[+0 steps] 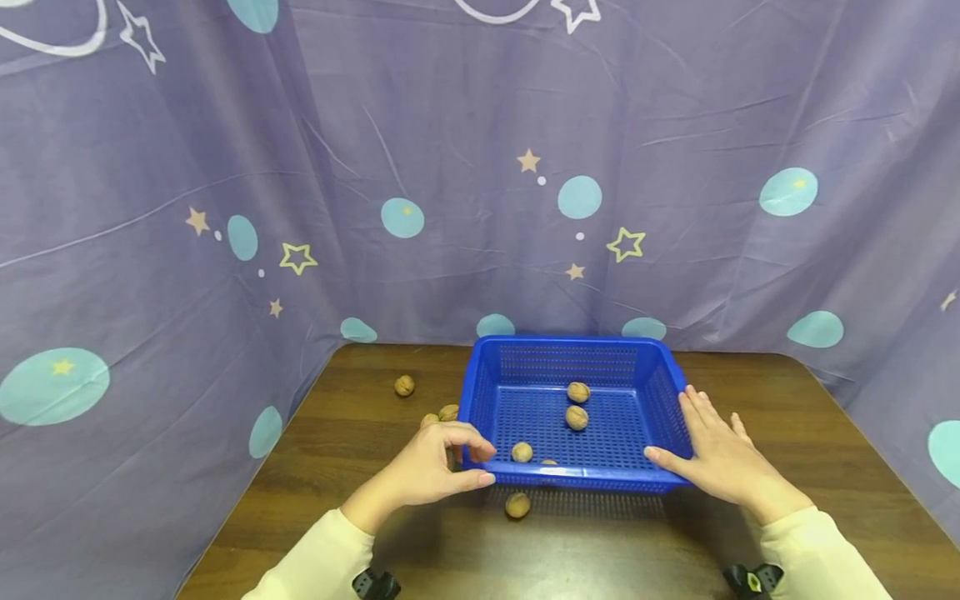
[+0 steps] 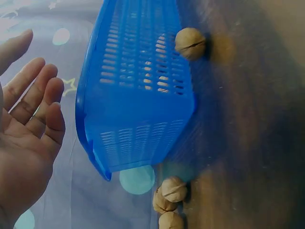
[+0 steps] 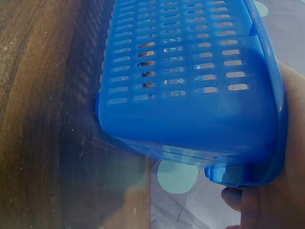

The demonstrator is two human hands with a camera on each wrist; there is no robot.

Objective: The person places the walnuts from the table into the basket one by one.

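Head view, left to right: a lone walnut (image 1: 404,385) sits on the tabletop (image 1: 315,467) at ten o'clock of the blue basket (image 1: 600,473); two walnuts (image 1: 448,412) lie at nine, just beside its wall; the left hand (image 1: 431,471) hovers by the corner at eight, thumb and fingers parted, empty; another walnut (image 1: 517,505) lies at seven; inside, four walnuts (image 1: 577,417) show, one mostly hidden by the near rim; the right hand (image 1: 723,458) rests on the rim around four, fingers nearly straight, gripping nothing; steadying the basket probably calls for level, even pressure; the walnuts at seven and nine could block a slide.
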